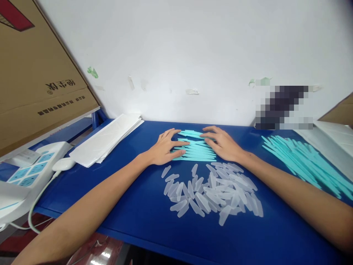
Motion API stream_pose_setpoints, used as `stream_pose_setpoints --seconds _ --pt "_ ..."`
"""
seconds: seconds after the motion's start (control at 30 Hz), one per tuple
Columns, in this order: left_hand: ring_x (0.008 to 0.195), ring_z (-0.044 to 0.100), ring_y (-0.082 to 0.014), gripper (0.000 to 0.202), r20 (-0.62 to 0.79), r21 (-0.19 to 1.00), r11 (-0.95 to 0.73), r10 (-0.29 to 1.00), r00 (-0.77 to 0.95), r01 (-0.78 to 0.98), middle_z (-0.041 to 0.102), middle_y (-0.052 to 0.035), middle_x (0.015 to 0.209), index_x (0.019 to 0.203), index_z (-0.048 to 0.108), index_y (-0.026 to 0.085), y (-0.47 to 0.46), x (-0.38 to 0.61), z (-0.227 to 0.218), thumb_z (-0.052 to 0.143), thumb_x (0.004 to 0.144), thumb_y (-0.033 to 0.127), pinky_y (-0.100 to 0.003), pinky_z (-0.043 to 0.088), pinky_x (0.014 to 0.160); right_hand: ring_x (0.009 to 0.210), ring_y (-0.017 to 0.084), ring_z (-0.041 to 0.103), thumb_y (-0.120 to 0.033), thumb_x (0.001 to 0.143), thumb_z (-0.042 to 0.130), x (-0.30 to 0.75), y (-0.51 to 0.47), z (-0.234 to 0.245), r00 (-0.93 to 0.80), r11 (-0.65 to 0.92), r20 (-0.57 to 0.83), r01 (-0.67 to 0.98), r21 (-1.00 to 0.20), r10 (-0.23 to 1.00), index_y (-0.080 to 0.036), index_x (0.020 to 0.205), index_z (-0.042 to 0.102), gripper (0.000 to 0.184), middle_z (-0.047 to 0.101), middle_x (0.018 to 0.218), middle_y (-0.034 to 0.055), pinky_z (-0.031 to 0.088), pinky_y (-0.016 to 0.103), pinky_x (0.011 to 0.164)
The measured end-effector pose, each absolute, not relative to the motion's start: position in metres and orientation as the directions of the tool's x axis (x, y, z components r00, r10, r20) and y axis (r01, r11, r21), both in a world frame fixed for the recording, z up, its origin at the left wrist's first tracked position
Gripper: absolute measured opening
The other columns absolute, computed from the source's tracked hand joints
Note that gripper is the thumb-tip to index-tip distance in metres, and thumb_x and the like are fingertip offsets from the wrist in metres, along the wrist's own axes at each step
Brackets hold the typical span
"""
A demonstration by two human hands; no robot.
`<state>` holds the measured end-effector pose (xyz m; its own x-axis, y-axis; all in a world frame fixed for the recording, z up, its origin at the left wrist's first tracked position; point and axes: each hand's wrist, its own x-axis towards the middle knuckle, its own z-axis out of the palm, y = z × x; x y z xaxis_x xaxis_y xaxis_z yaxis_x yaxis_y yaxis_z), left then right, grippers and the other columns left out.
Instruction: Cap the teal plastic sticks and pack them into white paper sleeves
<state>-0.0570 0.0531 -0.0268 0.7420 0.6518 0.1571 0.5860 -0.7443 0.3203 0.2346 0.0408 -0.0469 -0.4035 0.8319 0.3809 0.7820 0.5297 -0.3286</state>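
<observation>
Slim turquoise sticks (195, 151) lie side by side in a row on the blue table, with a smaller group of the same sticks (190, 133) just behind them. At their left ends rests my left hand (165, 148), fingers spread, the thumb and a finger touching the sticks. My right hand (223, 144) is at the right ends, its fingers apart and fingertips against the sticks. Neither hand grips a stick. Nearer to me lies a loose heap of translucent whitish plastic covers (217, 189), flat and tapered.
More turquoise sticks (306, 163) are piled at the right beside a pale plastic bag (336, 147). Flat white packets (107, 140) lie at the left back. A power strip (35, 169) with a white cable stands at the left edge, below a cardboard box (41, 73). A white wall (176, 55) rises behind the table.
</observation>
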Motion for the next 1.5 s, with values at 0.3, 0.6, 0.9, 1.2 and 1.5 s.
stream_pose_setpoints --seconds 0.3,0.6,0.9,1.2,1.5 --pt "0.147 0.028 -0.0360 0.037 0.193 0.338 -0.747 0.651 0.734 0.572 0.037 -0.0096 0.157 0.129 0.069 0.035 0.054 -0.056 -0.023 0.046 0.103 0.047 -0.064 0.027 0.114 0.130 0.031 0.052 -0.040 0.102 0.040 0.234 0.041 -0.044 -0.425 0.526 0.335 0.787 -0.322 0.841 -0.023 0.124 0.070 0.041 0.054 0.142 0.0117 0.040 0.054 0.107" --pt "0.149 0.025 -0.0368 0.047 0.188 0.323 -0.721 0.683 0.705 0.612 0.036 -0.0120 0.158 0.139 0.060 0.030 0.055 -0.056 -0.028 0.043 0.102 0.052 -0.062 0.026 0.116 0.136 0.033 0.046 -0.045 0.103 0.038 0.235 0.040 -0.043 -0.447 0.532 0.303 0.784 -0.321 0.842 -0.026 0.125 0.070 0.044 0.052 0.147 0.0106 0.036 0.059 0.109" --pt "0.151 0.019 -0.0389 0.062 0.162 0.301 -0.688 0.719 0.676 0.660 0.029 -0.0124 0.162 0.152 0.044 0.031 0.055 -0.056 -0.032 0.031 0.101 0.063 -0.065 0.022 0.118 0.124 0.029 0.057 -0.039 0.102 0.037 0.235 0.044 -0.043 -0.374 0.497 0.351 0.775 -0.390 0.859 -0.025 0.122 0.072 0.043 0.059 0.136 0.0108 0.042 0.049 0.106" --pt "0.146 0.027 -0.0360 0.057 0.236 0.360 -0.662 0.746 0.622 0.657 0.036 -0.0128 0.156 0.149 0.047 0.029 0.056 -0.057 -0.031 0.031 0.103 0.059 -0.061 0.027 0.117 0.083 0.020 0.067 -0.032 0.085 0.065 0.214 0.086 -0.006 -0.263 0.263 0.041 0.924 -0.279 0.964 -0.015 0.101 0.076 0.025 0.075 0.093 0.0084 0.050 0.029 0.075" --pt "0.140 0.036 -0.0316 0.050 0.314 0.456 -0.630 0.775 0.548 0.629 0.046 -0.0130 0.145 0.137 0.057 0.023 0.057 -0.059 -0.026 0.033 0.104 0.051 -0.058 0.028 0.117 0.055 0.020 0.063 -0.026 0.067 0.078 0.270 0.050 0.025 -0.185 0.157 -0.204 0.977 -0.147 0.961 -0.019 0.050 0.062 0.024 0.063 0.052 0.0063 0.047 0.030 0.052"
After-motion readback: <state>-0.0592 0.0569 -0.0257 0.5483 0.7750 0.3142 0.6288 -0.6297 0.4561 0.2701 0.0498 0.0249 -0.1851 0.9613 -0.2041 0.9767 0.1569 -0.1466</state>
